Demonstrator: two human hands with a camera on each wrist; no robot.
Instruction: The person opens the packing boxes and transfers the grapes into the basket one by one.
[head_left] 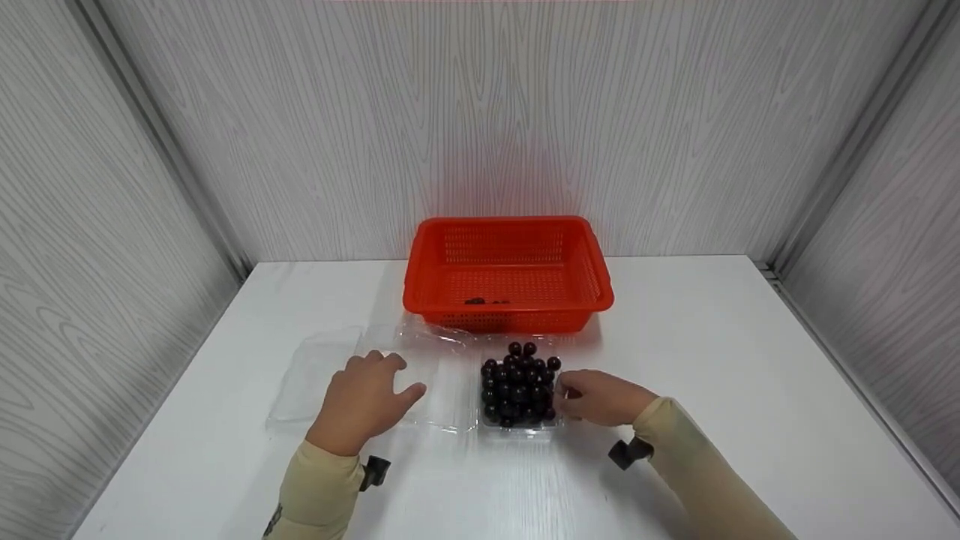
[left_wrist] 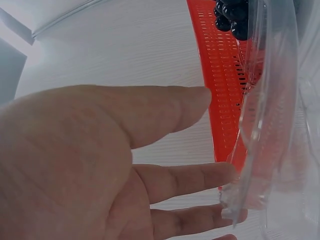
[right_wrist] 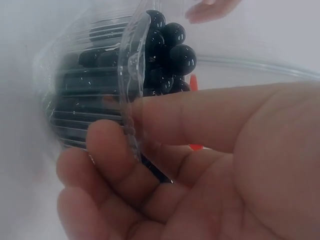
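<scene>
A clear plastic box [head_left: 523, 430] full of shiny black, grape-like balls [head_left: 517, 391] stands in front of the red basket [head_left: 510, 321]. My right hand [head_left: 604, 397] pinches the box's right rim between thumb and fingers, as the right wrist view shows close up. To the left spreads the clear plastic lid [head_left: 457, 401], which looks joined to the box, though the joint is hard to see. Over it is my left hand [head_left: 360, 405], fingers spread and mostly straight. In the left wrist view its fingertips [left_wrist: 227, 175] come up to a clear plastic edge [left_wrist: 255, 145]; contact is unclear.
Inside the red basket, several dark balls [head_left: 476, 301] show near the front wall. Another clear plastic piece [head_left: 315, 375] lies farther left on the white table [head_left: 697, 330]. Grey wood-grain panels [head_left: 337, 112] enclose the table at the back and both sides.
</scene>
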